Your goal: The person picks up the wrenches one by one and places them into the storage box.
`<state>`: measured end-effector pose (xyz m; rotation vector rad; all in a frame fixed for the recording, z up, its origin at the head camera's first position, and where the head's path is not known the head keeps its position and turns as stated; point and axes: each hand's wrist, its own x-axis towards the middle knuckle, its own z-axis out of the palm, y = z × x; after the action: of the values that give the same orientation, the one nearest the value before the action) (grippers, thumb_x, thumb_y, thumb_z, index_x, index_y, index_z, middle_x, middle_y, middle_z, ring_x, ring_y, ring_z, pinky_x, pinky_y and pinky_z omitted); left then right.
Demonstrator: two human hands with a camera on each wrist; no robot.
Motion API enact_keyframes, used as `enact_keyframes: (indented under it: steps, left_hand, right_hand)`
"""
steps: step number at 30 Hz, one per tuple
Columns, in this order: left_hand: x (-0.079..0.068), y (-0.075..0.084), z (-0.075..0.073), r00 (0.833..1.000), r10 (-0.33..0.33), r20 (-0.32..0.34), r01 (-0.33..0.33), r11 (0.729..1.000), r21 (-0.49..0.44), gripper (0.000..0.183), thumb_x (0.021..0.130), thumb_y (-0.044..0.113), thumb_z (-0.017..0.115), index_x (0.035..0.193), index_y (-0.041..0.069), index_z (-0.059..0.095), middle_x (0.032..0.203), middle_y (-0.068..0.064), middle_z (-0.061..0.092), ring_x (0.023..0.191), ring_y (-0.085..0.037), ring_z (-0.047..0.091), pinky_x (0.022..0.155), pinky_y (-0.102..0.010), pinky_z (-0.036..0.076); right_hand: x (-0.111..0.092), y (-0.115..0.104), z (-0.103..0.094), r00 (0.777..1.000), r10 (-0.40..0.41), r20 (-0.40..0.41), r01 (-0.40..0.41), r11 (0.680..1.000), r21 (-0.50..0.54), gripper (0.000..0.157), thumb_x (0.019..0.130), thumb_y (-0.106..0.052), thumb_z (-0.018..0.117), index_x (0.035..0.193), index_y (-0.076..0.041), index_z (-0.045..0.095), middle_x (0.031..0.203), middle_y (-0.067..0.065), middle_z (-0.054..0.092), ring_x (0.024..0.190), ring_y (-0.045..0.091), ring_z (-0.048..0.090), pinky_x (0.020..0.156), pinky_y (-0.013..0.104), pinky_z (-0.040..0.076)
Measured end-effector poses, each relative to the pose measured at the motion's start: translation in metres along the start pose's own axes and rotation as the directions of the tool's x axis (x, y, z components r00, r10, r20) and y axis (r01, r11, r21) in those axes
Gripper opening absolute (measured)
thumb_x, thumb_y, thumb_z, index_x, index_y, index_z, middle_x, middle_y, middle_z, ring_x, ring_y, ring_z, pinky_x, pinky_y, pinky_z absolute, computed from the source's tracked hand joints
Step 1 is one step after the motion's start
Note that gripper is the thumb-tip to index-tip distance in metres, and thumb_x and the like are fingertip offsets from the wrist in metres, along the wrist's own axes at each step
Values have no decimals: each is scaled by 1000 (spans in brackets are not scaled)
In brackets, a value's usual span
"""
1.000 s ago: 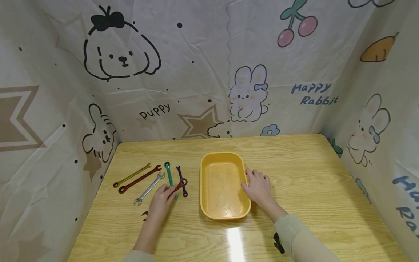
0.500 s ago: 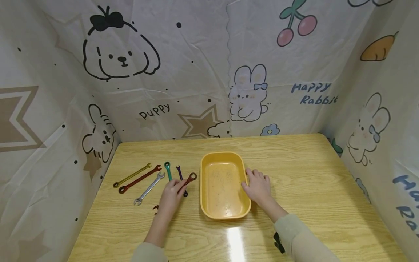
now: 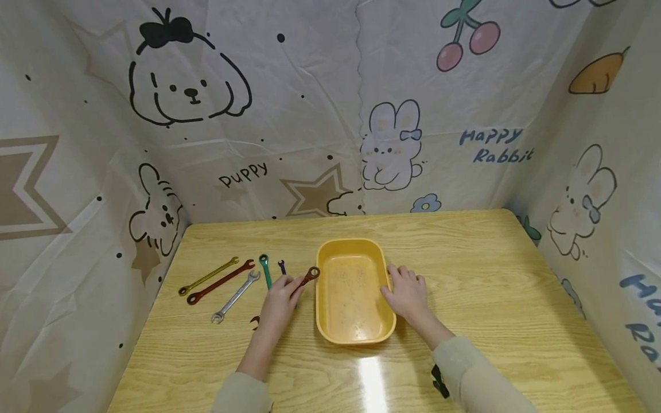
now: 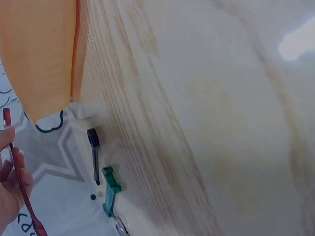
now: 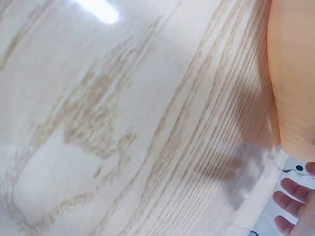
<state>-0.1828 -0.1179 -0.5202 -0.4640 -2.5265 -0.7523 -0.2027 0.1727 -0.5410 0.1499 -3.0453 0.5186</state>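
My left hand [image 3: 279, 299] pinches a dark red combination wrench [image 3: 307, 279], its ring end up by the left rim of a yellow plastic tub [image 3: 355, 298]. The other, forked end pokes out beside my wrist. In the left wrist view the red wrench [image 4: 21, 184] runs between thumb and fingers, raised off the table. My right hand [image 3: 408, 293] holds the tub's right rim, thumb over the inner side and fingers outside. The right wrist view catches only a few bent fingers [image 5: 291, 196] near the tub wall [image 5: 298, 69].
Left of the tub lie wrenches: gold [image 3: 209, 276], red [image 3: 221, 282], silver [image 3: 235, 297], green [image 3: 265, 268] and purple [image 3: 282, 266]. My left hand partly covers the last two. Printed cloth [image 3: 310, 115] walls the wooden table [image 3: 465, 258] at the back and sides.
My left hand has moved right and slightly away from me, carrying the red wrench from above the green and purple wrenches to the tub's left rim. The right hand and tub stayed put.
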Motion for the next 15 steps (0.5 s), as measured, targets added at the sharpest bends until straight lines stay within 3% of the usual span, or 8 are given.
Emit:
enact_keyframes:
  steps: [15]
  left_hand:
    - [12,13,11,1000,10,18,-10,1000,-5,20,81,12,68,100,6,71,82,-9,58,71,-21,56,58,-31,49]
  right_hand:
    - [1,1,1,1000,-2,2,2,1000,-5,46,86,-34,52,126,-12,47,115,15,52,105,35,47,88,55,31]
